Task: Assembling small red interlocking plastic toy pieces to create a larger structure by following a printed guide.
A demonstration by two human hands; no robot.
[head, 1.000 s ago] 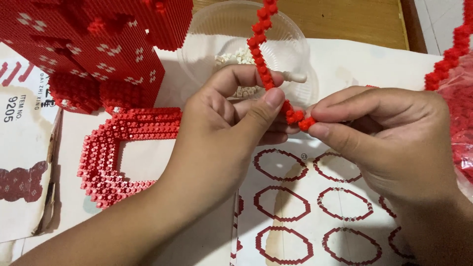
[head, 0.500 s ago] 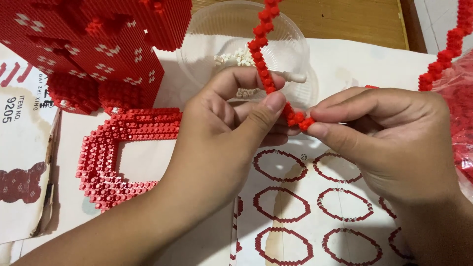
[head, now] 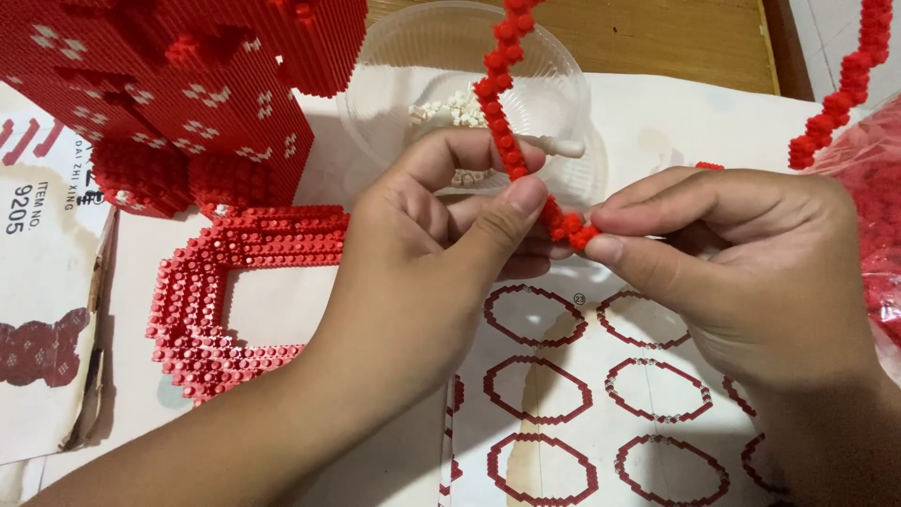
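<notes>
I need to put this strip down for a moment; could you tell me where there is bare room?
Free: pale sheet inside the open red frame, and wooden table beyond the clear bowl. Crowded: under both hands, over the instruction sheet, and far left by the red block model.

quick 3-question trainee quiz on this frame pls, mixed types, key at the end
1. True or false: both hands pinch the same red brick strip.
2. What lies flat under the hands? A) instruction sheet with printed red rings B) a green cutting mat C) a keyboard
3. Fill in: the clear plastic bowl behind the strip holds small ____ pieces.

Key
1. True: left hand grips it mid-length, right hand pinches its lower end.
2. A
3. white
</notes>
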